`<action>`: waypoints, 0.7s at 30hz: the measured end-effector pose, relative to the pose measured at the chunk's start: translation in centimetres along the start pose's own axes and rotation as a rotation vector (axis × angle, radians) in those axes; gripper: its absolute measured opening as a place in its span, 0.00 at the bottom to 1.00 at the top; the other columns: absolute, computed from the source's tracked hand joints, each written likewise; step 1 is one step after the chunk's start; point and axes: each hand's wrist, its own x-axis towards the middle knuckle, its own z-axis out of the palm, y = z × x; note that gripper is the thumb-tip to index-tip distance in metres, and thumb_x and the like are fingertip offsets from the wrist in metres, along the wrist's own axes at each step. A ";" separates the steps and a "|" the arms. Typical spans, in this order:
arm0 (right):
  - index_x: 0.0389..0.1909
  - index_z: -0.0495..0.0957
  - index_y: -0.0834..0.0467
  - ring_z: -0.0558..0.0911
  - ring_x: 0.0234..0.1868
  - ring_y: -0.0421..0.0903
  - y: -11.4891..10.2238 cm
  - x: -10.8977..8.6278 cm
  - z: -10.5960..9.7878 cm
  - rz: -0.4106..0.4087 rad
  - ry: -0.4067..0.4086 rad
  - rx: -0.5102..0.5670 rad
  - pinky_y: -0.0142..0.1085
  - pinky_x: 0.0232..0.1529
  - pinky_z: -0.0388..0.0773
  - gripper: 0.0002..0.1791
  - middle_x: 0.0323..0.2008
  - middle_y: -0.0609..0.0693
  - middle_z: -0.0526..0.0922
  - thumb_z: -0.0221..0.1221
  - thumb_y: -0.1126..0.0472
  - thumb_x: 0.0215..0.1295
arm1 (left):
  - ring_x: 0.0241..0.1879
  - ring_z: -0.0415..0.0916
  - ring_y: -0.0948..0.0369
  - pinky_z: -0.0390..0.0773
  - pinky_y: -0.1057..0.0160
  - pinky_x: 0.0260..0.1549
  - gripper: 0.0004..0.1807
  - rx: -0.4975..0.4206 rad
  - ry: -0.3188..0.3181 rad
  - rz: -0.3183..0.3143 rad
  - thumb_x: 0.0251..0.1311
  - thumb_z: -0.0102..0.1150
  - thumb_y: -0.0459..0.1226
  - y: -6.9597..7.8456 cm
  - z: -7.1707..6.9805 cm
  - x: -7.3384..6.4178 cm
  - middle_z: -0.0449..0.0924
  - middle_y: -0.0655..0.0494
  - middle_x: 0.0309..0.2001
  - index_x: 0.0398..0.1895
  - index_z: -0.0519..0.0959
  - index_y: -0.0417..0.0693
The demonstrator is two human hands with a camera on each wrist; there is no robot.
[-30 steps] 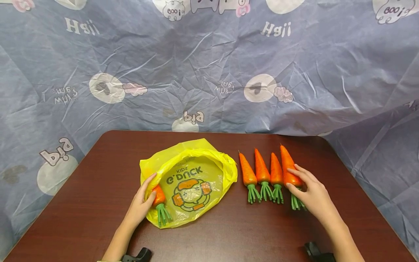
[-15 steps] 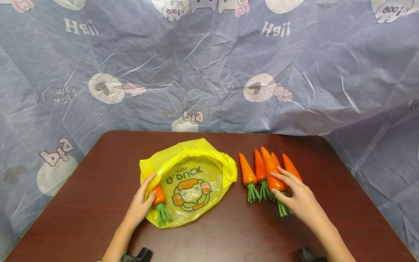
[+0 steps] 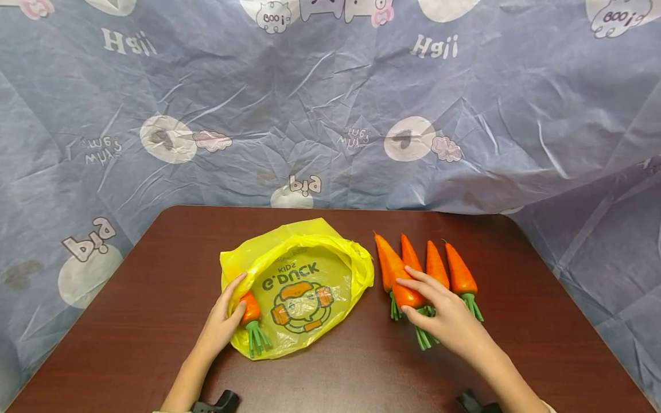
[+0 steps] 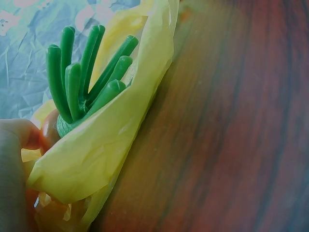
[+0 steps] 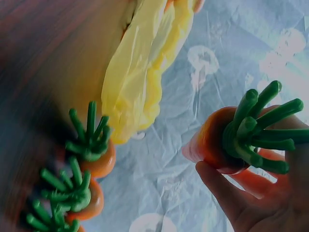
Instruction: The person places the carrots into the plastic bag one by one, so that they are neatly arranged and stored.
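Note:
My right hand [image 3: 448, 315] grips an orange carrot with green stalks [image 5: 217, 137] near its thick end and holds it above the row of other carrots. In the head view this carrot [image 3: 395, 267] overlaps the leftmost one in the row. At the left, my left hand [image 3: 219, 322] holds the rim of a yellow plastic bag [image 3: 356, 252], with thumb and fingers around another carrot [image 3: 251, 308] at the bag's left inner side. That carrot's green stalks [image 4: 89, 77] stick out past the bag's edge in the left wrist view; its tip is hidden.
Beside the bag, several carrots lie in a row on the dark brown table [image 3: 330, 378], among them the rightmost carrot [image 3: 461, 272]. A wrinkled blue-grey printed cloth [image 3: 330, 103] hangs behind the table's back edge.
My right hand has lifted a carrot from the right end of the row and carried it left over the others toward the bag. The left hand and bag have stayed put.

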 end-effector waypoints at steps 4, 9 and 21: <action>0.52 0.75 0.47 0.74 0.56 0.51 -0.8 0.3 0.7 -0.068 -0.012 0.003 0.44 0.46 0.75 0.24 0.60 0.47 0.71 0.65 0.57 0.51 | 0.60 0.51 0.81 0.52 0.84 0.53 0.27 -0.015 0.000 0.003 0.65 0.47 0.38 0.0 0.0 0.0 0.57 0.51 0.67 0.67 0.57 0.60; 0.51 0.76 0.48 0.77 0.52 0.47 -1.6 0.7 1.8 -0.136 -0.030 0.008 0.36 0.40 0.76 0.23 0.59 0.48 0.72 0.65 0.57 0.50 | 0.60 0.52 0.79 0.51 0.86 0.52 0.27 -0.026 0.004 0.024 0.65 0.47 0.37 -0.2 0.1 0.1 0.58 0.47 0.67 0.67 0.57 0.57; 0.54 0.74 0.46 0.68 0.26 0.31 -3.5 1.6 4.1 -0.117 -0.231 0.081 0.26 0.30 0.68 0.21 0.61 0.48 0.70 0.59 0.54 0.58 | 0.59 0.51 0.81 0.51 0.86 0.52 0.27 -0.032 0.004 0.020 0.65 0.47 0.37 0.0 0.1 0.0 0.58 0.48 0.67 0.67 0.58 0.58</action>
